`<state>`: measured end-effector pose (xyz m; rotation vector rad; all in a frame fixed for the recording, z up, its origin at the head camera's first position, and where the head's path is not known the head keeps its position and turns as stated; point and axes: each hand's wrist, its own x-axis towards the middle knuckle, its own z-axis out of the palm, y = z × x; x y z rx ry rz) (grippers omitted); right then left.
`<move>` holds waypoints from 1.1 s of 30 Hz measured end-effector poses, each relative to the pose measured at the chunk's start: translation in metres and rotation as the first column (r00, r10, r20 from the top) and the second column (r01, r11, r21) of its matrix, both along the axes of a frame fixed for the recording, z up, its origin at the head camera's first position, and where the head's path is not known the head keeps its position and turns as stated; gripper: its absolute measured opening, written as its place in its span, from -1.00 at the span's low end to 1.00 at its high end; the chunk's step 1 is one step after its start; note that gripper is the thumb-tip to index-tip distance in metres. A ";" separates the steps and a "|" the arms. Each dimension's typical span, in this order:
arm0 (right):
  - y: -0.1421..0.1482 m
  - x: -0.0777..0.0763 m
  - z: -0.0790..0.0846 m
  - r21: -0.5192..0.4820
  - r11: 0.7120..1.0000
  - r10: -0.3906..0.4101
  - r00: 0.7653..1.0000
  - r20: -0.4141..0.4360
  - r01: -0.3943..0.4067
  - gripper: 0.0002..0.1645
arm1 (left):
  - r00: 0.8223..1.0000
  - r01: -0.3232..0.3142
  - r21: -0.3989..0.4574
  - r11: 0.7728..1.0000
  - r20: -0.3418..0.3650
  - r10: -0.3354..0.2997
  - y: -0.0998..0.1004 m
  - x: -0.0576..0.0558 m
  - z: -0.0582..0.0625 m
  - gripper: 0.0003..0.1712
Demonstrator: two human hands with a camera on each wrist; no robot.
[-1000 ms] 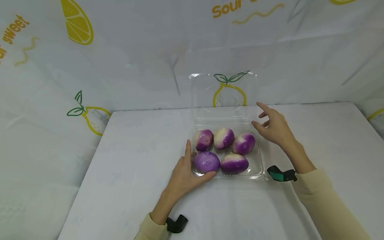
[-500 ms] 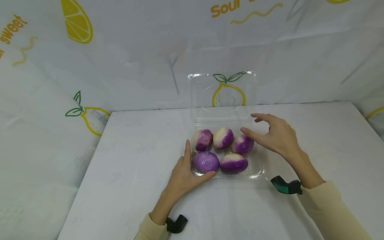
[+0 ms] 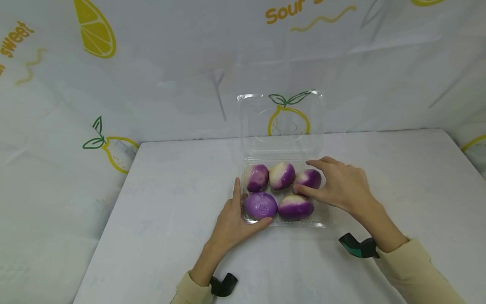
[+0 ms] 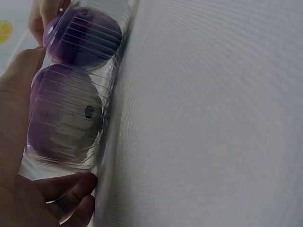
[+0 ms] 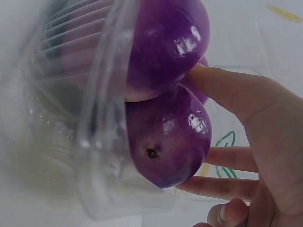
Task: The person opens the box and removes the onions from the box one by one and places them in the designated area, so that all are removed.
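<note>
One far-right turnip [image 3: 310, 178], untouched earlier, sits pinched in my right hand [image 3: 343, 185]; my left hand [image 3: 230, 224] spreads around the clamshell's [image 3: 319, 214] near-left corner.

In front of you, a white desk [image 3: 182, 202] carries a clear plastic container [image 3: 318, 215], set about midway across, near the back edge.

Cream sleeves [image 3: 417, 270]; black wrist cameras [image 3: 224, 285], right teal-marked.
</note>
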<state>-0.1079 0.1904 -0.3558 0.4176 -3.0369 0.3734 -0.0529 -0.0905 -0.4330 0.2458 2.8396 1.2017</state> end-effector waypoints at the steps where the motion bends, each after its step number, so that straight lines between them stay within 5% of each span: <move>1: 0.000 0.000 -0.001 0.003 1.000 0.003 1.000 0.008 -0.003 0.01 | 1.000 -0.001 0.002 1.000 0.001 0.001 0.000 0.000 0.000 0.54; 17: -0.001 -0.008 -0.010 0.023 0.999 0.031 0.996 0.082 -0.033 0.06 | 1.000 -0.009 -0.004 1.000 0.016 0.009 0.001 -0.001 0.001 0.55; 33: -0.002 -0.003 -0.007 -0.077 0.997 -0.005 0.996 0.086 0.011 -0.02 | 1.000 -0.005 0.001 1.000 0.016 0.005 0.000 0.000 0.002 0.56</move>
